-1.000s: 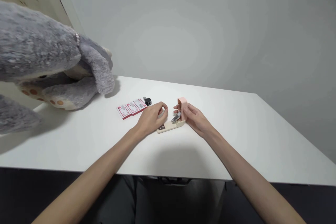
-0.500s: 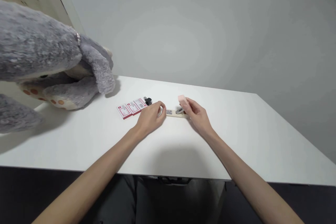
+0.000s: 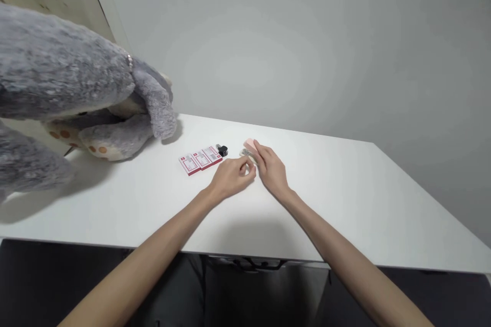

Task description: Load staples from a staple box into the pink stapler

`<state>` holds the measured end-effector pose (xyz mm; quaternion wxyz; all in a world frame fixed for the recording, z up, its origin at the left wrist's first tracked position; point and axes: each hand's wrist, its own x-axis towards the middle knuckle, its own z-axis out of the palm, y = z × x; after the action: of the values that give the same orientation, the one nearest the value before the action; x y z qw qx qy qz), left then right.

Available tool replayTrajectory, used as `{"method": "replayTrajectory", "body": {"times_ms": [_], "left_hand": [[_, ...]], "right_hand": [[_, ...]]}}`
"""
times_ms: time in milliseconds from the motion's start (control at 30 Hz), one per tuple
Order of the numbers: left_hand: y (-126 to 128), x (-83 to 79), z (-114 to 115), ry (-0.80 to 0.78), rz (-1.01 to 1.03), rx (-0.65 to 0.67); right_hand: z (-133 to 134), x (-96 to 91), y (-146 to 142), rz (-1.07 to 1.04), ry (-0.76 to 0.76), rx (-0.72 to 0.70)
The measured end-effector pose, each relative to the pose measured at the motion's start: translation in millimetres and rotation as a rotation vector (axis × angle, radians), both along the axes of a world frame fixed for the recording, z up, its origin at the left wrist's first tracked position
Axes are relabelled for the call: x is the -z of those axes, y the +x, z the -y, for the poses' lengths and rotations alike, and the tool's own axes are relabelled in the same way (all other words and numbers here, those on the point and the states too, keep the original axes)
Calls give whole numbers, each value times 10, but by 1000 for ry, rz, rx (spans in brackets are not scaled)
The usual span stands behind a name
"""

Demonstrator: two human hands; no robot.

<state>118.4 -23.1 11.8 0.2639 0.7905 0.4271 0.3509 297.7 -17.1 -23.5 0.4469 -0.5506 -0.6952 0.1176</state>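
My right hand (image 3: 271, 166) is wrapped round a stapler, its thumb and fingers on the pink top (image 3: 250, 145). A metallic, pale part of the stapler (image 3: 244, 153) shows past the fingers; the rest is hidden by my hands. My left hand (image 3: 233, 176) is closed in a pinch, fingertips right at the stapler's near side. What is between those fingertips is too small to make out. Left of my hands, three red-and-white small boxes (image 3: 201, 160) lie in an overlapping row. Behind them rests a small black item with metal parts (image 3: 222, 150), perhaps a staple remover.
A large grey plush toy (image 3: 115, 117) takes up the left side of the white table (image 3: 345, 204). The table's back edge meets a grey wall (image 3: 268, 51). Below the front edge is a dark handle-like fitting (image 3: 261, 264).
The stapler, laid out flat and opened before, is now turned and gathered in my right hand. My hands have come closer together. The view has shifted slightly.
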Motion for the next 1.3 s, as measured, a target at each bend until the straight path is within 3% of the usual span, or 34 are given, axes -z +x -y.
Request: {"method": "replayTrajectory", "body": {"times_ms": [167, 300, 433, 600, 900, 1300], "left_hand": [[-3, -26, -124, -449, 555, 50], [-50, -44, -202, -870, 940, 186], [-70, -52, -219, -1064, 1158, 254], [-71, -72, -218, -1021, 1183, 171], [-49, -97, -209, -1004, 1127, 197], [-53, -155, -166, -987, 1135, 241]], "right_hand": [[-252, -9, -267, -156, -17, -231], [-80, -79, -269, -312, 49, -157], [146, -162, -269, -301, 159, -172], [203, -192, -354, -140, 169, -270], [97, -162, -294, -7, 207, -275], [112, -210, -294, -82, 222, -161]]}}
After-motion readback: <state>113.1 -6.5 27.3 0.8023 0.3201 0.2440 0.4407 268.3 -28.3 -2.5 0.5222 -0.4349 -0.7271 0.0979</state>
